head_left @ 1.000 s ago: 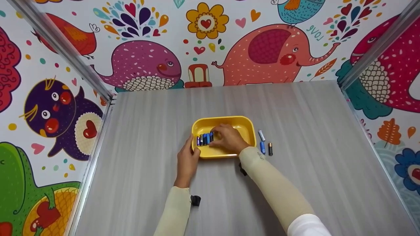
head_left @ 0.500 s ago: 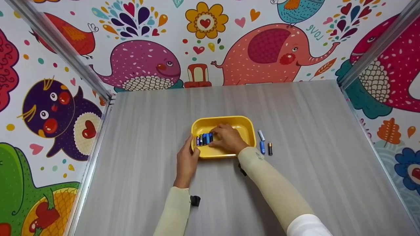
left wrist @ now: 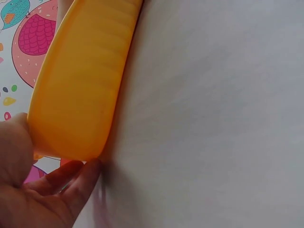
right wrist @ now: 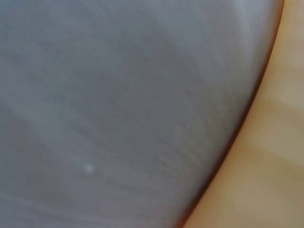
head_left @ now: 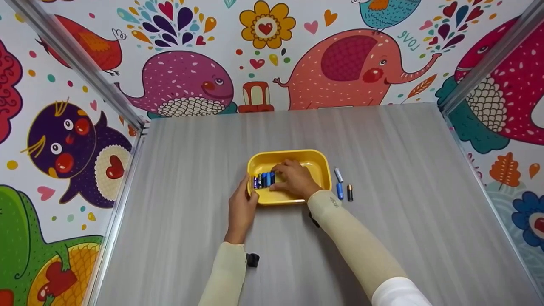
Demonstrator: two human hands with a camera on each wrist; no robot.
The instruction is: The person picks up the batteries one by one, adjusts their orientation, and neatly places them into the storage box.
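Note:
A yellow tray (head_left: 321, 174) stands on the table, with several blue, purple and dark batteries (head_left: 264, 180) side by side in a row at its left end. My left hand (head_left: 242, 212) grips the tray's left end; in the left wrist view that hand (left wrist: 42, 199) is bent round a corner of the tray (left wrist: 78, 80). Inside the tray, my right hand (head_left: 295, 179) pinches the rightmost battery of the row between thumb and fingers, partly covering it. The right wrist view shows only the tray's outer wall (right wrist: 270, 161) and the tabletop, no hand.
Right of the tray lie a silver battery (head_left: 338, 175), a blue battery (head_left: 340, 191) and a black battery with a copper end (head_left: 350, 193). Patterned panels (head_left: 263, 55) and metal posts (head_left: 488, 57) border the grey table (head_left: 191, 170).
The right hand and the batteries at its fingers have shifted very slightly left. The left hand keeps its grip on the tray.

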